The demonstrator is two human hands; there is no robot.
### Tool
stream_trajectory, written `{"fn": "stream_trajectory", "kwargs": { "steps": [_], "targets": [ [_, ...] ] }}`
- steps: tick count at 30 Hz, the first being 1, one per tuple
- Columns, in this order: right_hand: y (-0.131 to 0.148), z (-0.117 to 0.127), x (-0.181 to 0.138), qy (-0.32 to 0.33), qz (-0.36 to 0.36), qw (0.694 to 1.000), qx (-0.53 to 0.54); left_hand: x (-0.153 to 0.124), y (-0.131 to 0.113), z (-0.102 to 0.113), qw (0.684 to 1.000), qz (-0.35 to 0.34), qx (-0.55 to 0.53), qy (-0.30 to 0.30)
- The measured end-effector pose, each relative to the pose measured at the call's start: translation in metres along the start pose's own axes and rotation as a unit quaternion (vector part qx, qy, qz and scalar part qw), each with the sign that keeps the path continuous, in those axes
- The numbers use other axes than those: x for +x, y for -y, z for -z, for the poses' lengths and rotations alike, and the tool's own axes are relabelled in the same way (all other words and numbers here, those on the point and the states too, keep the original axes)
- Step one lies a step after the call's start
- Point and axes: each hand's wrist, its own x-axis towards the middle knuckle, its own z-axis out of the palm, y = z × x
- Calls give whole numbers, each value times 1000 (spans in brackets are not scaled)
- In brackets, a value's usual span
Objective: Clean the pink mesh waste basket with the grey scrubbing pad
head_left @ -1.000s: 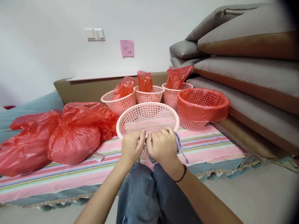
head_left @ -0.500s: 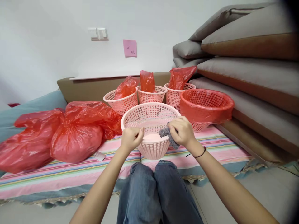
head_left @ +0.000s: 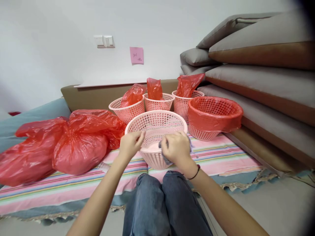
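Note:
A pink plastic mesh basket stands just above my knees, its open top tilted toward me. My left hand is closed at the basket's near left rim, thumb uppermost. In the fist of my right hand is a crumpled grey cloth, which pokes out on both sides of the fingers. That hand is over the basket's near right rim and covers part of it; whether the cloth touches the plastic is hard to see.
Behind stand three pink baskets with red plastic bags in them. To the right is a basket wrapped in a red bag, beside stacked cushions. Full red bags lie left on the striped cloth.
My right hand has moved left and slightly down along the near rim with the grey cloth. The left hand has shifted a little left, and the basket slightly left too.

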Motion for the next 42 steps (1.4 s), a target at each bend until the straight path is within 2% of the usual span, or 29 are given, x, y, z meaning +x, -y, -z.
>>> {"fn": "stream_trajectory", "kwargs": {
  "steps": [4,7,10,12,15,18,22,28,30,32,35,42],
  "targets": [
    [41,-1,1,28,-11,998,-57,-16,-17,-13,1000,-7,-6,9],
    [39,-2,-2,-2,30,999,-20,-19,-9,-13,1000,-4,-14,4],
    [2,-5,-4,-27,83,995,42,-16,2,-10,999,-21,-30,25],
    [-34,-6,-2,-19,107,988,109,-10,8,-8,997,-36,-43,50],
    [-81,-9,6,0,121,981,148,3,13,-8,993,-58,-55,88],
    [-98,-11,9,-6,92,985,145,14,15,-4,989,-75,-50,113],
    [-76,-9,3,-18,47,993,110,10,2,-1,991,-85,-10,103],
    [-4,3,-1,16,-11,1000,15,-21,-36,-24,992,-101,54,50],
    [8,7,-1,37,-6,999,-2,-25,-37,-29,992,-105,59,44],
    [7,8,-1,42,22,999,17,-25,-32,-29,991,-108,60,45],
    [-17,6,1,30,56,995,78,-18,-19,-23,990,-114,53,59],
    [-105,-12,21,31,86,976,198,2,-1,-12,986,-106,29,123]
  ]
}}
